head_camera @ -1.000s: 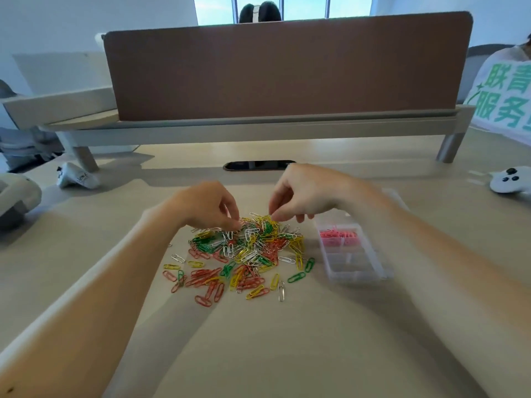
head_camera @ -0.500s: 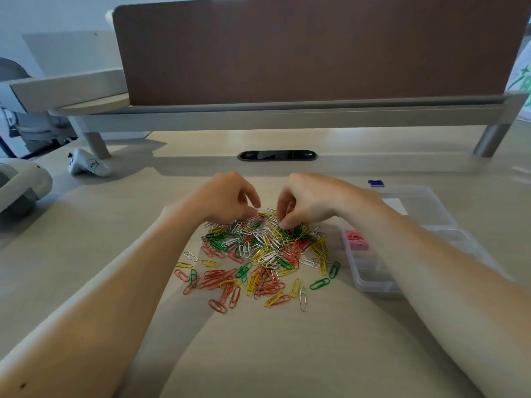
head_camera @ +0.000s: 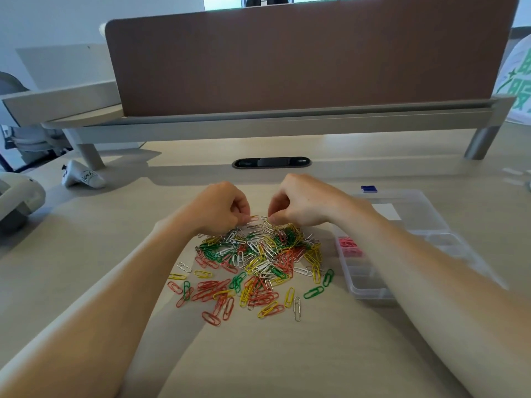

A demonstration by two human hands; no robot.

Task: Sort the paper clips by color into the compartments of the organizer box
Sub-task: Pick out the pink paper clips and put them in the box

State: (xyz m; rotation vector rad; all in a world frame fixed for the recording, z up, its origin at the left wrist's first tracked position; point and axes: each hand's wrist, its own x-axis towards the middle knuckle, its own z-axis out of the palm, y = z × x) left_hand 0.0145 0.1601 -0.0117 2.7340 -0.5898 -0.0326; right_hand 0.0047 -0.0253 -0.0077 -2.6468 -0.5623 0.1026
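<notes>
The left hand (head_camera: 221, 208) was curled tight, thumb and forefinger pinching a reddish-orange clip (head_camera: 253, 217) just above the far edge of the pile (head_camera: 255, 262). The clip stuck out sideways from the fingertips, its long axis running level and pointing right, toward the right hand (head_camera: 301, 202). That hand was curled too, its thumb and forefinger tips pressed together over the same far edge, almost touching the clip's free end. Whether it held a clip of its own could not be told. The box (head_camera: 373, 295) lay just right of the pile, with pink clips (head_camera: 349, 247) in the compartment nearest the pile's far right corner. So the box sat on the right hand's side, while the held clip was in the hand farther from it. To drop it in, the left hand would probably have to cross over the pile and past the right wrist, or hand the clip over. The clip's free end already faced that way.
</notes>
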